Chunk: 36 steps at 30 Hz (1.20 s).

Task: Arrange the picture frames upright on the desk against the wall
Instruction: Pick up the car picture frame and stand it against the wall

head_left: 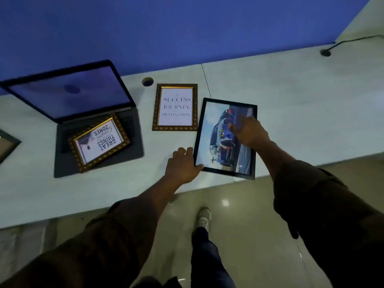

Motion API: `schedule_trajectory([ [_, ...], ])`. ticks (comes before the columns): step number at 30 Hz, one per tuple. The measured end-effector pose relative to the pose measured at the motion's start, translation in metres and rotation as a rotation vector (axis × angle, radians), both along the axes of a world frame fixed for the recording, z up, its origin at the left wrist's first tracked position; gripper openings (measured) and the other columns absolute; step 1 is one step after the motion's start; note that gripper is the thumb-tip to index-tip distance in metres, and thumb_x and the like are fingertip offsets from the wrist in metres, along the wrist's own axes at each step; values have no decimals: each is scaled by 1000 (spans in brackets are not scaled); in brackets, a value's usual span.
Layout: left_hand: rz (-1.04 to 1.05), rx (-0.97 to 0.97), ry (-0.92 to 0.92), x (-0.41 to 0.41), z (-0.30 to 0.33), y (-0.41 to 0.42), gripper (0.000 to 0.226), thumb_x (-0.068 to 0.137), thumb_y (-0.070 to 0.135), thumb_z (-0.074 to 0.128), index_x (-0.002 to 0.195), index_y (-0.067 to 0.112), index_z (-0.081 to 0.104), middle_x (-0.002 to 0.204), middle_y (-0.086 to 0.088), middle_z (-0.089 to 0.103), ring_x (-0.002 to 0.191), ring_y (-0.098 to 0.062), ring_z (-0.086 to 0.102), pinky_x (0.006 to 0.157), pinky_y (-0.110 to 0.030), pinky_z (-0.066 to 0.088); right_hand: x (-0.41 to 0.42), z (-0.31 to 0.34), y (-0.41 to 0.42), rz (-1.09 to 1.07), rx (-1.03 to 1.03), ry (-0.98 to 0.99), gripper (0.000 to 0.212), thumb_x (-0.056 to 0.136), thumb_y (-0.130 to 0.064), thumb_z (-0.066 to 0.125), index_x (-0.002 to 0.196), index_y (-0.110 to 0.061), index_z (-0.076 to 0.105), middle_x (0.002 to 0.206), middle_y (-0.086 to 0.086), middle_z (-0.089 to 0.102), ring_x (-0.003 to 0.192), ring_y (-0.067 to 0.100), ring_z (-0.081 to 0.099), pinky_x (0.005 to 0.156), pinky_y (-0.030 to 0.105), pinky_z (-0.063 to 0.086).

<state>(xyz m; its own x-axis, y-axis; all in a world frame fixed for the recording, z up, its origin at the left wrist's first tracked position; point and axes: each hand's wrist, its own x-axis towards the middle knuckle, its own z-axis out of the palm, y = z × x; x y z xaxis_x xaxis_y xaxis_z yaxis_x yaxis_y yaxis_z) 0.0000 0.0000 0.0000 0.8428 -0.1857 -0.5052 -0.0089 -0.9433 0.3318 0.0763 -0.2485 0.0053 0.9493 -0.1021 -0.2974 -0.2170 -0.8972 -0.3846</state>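
A black frame with a car picture (216, 121) lies flat near the desk's front edge. My left hand (184, 165) touches its near-left corner, thumb on the frame's edge. My right hand (248, 132) hovers over or rests on the picture's right side, fingers spread; whether it grips is unclear. A gold ornate frame reading "Success" (175, 107) lies flat just left of it. Another gold frame reading "Great Things" (99, 142) lies tilted on the laptop's keyboard. The blue wall (166, 28) rises behind the desk.
An open laptop (70, 94) sits at the left on the pale desk (291, 100). Part of another frame (7, 146) shows at the far left edge. A cable hole (147, 81) and a grommet with a black cable (325, 52) mark the back.
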Motion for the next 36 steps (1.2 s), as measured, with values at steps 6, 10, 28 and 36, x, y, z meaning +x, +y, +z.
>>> schedule_trajectory([
  [6, 253, -81, 77, 17, -30, -19, 50, 92, 41, 64, 130, 10, 53, 126, -13, 58, 113, -32, 62, 92, -45, 54, 61, -32, -40, -126, -87, 85, 69, 97, -54, 56, 154, -20, 36, 152, 21, 40, 137, 45, 43, 104, 55, 45],
  [10, 336, -97, 85, 24, -42, -32, 33, 94, 27, 66, 121, 10, 56, 114, -12, 70, 103, -30, 68, 82, -38, 53, 97, -50, -59, 63, -189, 94, 76, 95, -60, 55, 157, -23, 32, 162, 16, 34, 144, 45, 34, 108, 58, 40],
  [28, 65, 68, 43, 51, -49, -65, 38, 91, 15, 67, 127, 12, 54, 122, -10, 65, 106, -28, 68, 86, -34, 54, 112, -59, -108, 150, -207, 128, 48, 95, -54, 59, 123, -16, 51, 119, 16, 63, 111, 40, 62, 96, 50, 41],
  [36, -52, 166, -117, 38, -52, -57, 43, 95, 15, 62, 136, 10, 48, 123, -13, 62, 101, -30, 69, 82, -33, 55, 104, -62, -117, 49, -135, 207, 46, 105, -42, 46, 135, -9, 56, 126, 22, 60, 118, 43, 58, 96, 48, 49],
])
